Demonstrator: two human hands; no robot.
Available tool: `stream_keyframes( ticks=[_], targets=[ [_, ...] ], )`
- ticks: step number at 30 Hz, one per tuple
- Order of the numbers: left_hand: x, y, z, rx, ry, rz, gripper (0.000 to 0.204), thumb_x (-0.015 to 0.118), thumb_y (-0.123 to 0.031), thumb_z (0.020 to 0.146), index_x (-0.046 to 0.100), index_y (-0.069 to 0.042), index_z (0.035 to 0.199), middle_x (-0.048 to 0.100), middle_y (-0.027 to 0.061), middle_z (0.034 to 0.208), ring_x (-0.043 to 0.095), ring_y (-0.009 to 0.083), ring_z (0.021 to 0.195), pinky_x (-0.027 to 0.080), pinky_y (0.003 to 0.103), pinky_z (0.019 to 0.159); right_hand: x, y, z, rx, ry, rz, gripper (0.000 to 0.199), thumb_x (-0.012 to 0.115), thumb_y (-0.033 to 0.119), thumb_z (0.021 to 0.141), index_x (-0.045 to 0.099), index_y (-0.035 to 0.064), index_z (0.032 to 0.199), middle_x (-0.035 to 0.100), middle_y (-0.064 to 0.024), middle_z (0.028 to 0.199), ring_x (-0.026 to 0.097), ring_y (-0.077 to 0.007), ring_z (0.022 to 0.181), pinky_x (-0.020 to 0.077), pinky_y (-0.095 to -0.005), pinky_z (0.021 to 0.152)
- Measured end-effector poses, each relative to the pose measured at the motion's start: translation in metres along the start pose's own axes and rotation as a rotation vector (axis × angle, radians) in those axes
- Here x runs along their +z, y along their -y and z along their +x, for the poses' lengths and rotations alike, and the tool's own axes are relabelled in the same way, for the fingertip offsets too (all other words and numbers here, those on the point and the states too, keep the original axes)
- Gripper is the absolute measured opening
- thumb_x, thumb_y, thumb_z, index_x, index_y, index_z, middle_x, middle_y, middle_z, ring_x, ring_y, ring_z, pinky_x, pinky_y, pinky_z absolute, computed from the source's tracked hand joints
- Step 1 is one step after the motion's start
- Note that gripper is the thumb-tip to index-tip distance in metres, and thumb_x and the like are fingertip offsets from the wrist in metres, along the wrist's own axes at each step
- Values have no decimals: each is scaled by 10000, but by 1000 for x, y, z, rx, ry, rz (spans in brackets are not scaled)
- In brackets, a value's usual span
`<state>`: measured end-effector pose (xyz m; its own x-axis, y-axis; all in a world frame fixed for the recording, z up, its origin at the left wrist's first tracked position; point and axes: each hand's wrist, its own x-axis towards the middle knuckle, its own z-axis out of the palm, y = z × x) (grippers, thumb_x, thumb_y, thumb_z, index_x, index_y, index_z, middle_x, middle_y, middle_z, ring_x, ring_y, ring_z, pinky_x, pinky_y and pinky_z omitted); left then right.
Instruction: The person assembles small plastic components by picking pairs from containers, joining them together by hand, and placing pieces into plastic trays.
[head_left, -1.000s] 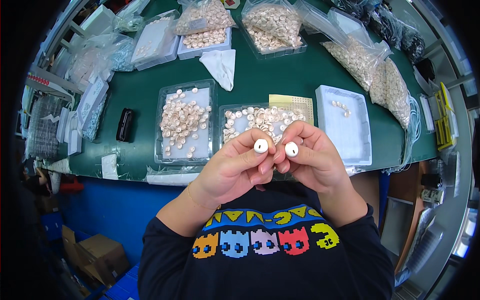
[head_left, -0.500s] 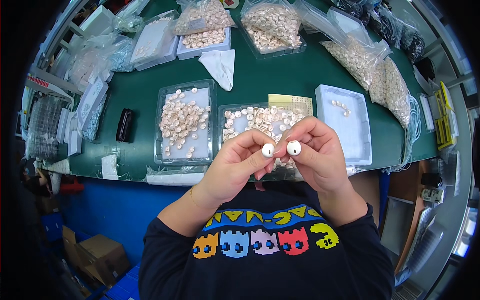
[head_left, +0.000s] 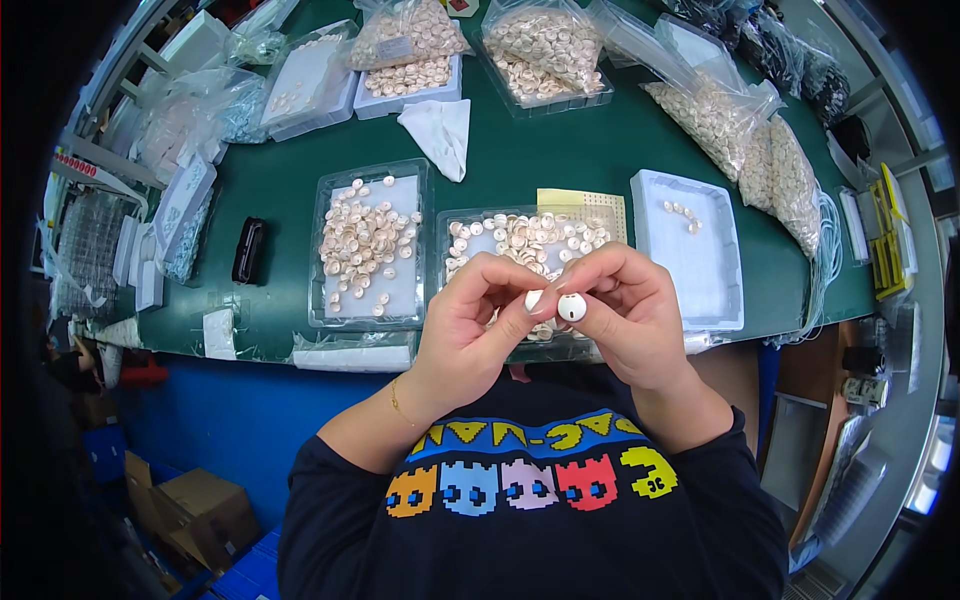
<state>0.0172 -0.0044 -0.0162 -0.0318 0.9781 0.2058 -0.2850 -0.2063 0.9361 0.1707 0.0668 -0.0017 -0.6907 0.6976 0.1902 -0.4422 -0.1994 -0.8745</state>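
Over the near edge of a green bench (head_left: 540, 150), the left hand (head_left: 465, 325) pinches a partly hidden white earbud piece (head_left: 533, 299) and the right hand (head_left: 635, 315) a slotted white earbud (head_left: 572, 307), close together before a clear tray (head_left: 483, 246) of small parts. Bulging plastic bags (head_left: 700, 115) line the far side; below left, a cardboard box (head_left: 205, 505) sits near a blue panel (head_left: 240, 410).
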Motion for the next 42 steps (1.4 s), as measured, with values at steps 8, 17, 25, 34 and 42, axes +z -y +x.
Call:
stream_keyframes(
  ticks=[8, 17, 25, 34, 42],
  targets=[
    [-4, 3, 1, -66, -44, -126, 117, 519, -25, 895, 508, -9, 1010, 577, 50, 929, 563, 86, 845, 457, 223, 748, 4, -4, -4, -17, 28, -47, 102, 579, 31, 855, 561, -16, 944, 633, -100, 882, 606, -122, 814, 506, -230, 671],
    [-4, 0, 2, 11, -34, -159, 110, 555, -47, 884, 528, -23, 988, 585, 52, 927, 567, 87, 835, 464, 220, 720, 5, -4, -5, 48, 69, -118, 98, 581, 39, 849, 581, 6, 941, 644, -80, 851, 589, -73, 732, 458, -172, 472],
    [-6, 0, 2, -14, 9, -264, 127, 581, -56, 871, 541, -20, 986, 569, 39, 909, 538, 64, 754, 446, 200, 645, 2, -2, -5, 14, 47, -31, 89, 565, 10, 853, 572, -10, 939, 646, -105, 869, 621, -115, 783, 491, -190, 495],
    [-1, 0, 2, 39, -65, -91, 124, 572, -33, 869, 546, -2, 986, 552, 48, 916, 538, 72, 749, 444, 193, 659, 8, 2, -7, -161, 26, -97, 97, 557, -22, 843, 572, -18, 938, 636, -120, 864, 619, -126, 769, 505, -205, 512],
    [-3, -3, 1, -45, -76, -212, 107, 582, -20, 857, 554, -10, 961, 563, 56, 874, 534, 75, 732, 435, 207, 636, 1, -3, -4, -163, 24, -218, 98, 565, -31, 833, 569, -37, 931, 635, -119, 884, 613, -142, 803, 491, -228, 622]
  ],
)
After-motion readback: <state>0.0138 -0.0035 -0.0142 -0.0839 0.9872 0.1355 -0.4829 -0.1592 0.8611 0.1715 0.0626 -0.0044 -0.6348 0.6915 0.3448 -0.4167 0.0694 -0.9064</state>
